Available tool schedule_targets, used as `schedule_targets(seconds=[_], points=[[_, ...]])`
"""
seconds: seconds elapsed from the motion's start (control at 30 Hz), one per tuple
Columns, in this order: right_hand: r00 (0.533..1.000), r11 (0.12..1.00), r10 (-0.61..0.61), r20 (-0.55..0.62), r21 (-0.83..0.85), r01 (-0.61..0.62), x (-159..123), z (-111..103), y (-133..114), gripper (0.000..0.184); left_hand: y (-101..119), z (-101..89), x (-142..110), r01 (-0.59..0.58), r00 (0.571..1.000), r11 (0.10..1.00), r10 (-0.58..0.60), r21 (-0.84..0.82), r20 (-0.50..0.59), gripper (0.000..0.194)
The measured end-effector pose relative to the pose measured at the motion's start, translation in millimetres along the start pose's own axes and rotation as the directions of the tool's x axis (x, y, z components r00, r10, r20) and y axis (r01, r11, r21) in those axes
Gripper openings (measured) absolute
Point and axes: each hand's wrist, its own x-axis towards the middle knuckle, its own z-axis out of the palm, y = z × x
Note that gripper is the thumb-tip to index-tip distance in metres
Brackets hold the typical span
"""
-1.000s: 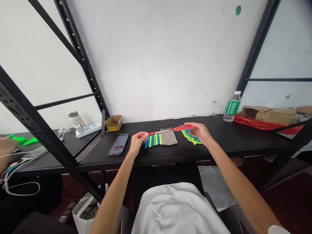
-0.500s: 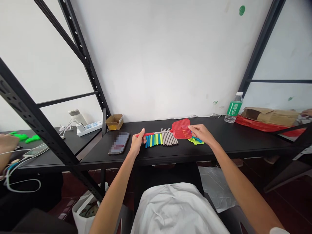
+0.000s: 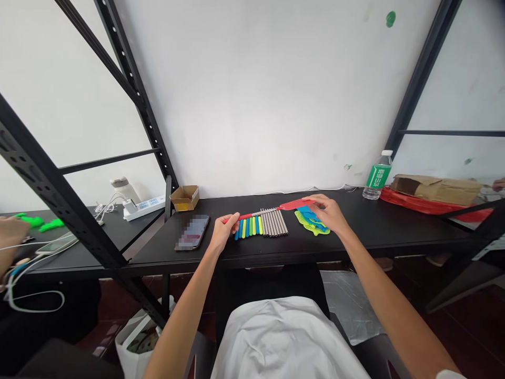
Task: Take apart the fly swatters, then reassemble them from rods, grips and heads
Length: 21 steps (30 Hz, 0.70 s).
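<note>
Legible text: only the green label of the water bottle (image 3: 378,177), standing at the back right of the bench (image 3: 394,221). White characters on it, too small to read. Phone (image 3: 192,232) screen blurred. No other markings legible.

Bright, even light; wide-angle edge distortion.

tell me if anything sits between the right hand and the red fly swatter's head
Nothing visible does. The right hand already touches the head of the red fly swatter, just above the blue and yellow swatter heads. The left hand grips its handle end.
</note>
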Motion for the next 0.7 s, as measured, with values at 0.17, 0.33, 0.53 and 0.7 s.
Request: schedule_targets(seconds=[0.17, 0.33, 0.53, 0.7], points=[[0.999, 0.999, -0.036, 0.000, 0.001, 0.036, -0.3, -1.5, 0.9, 0.031, 2.0, -0.5, -1.2, -0.037, 0.999, 0.998, 0.035, 0.054, 0.030, 0.043], [0.996, 0.996, -0.089, 0.000, -0.004, 0.089, -0.4, -2.1, -1.4, 0.031, 4.5, -0.3, -2.1, -0.053, 0.998, 0.995, 0.051, 0.089, 0.022, 0.042], [0.995, 0.995, -0.101, 0.005, 0.009, 0.101, 0.5, -2.4, 2.2, 0.030, 3.8, -0.8, -2.0, -0.068, 0.997, 0.991, 0.063, 0.118, 0.043, 0.042], [0.997, 0.997, -0.073, 0.005, 0.000, 0.073, 0.1, -1.4, 5.3, 0.031, 2.9, -1.5, -1.6, -0.068, 0.997, 0.989, 0.062, 0.133, 0.046, 0.041]])
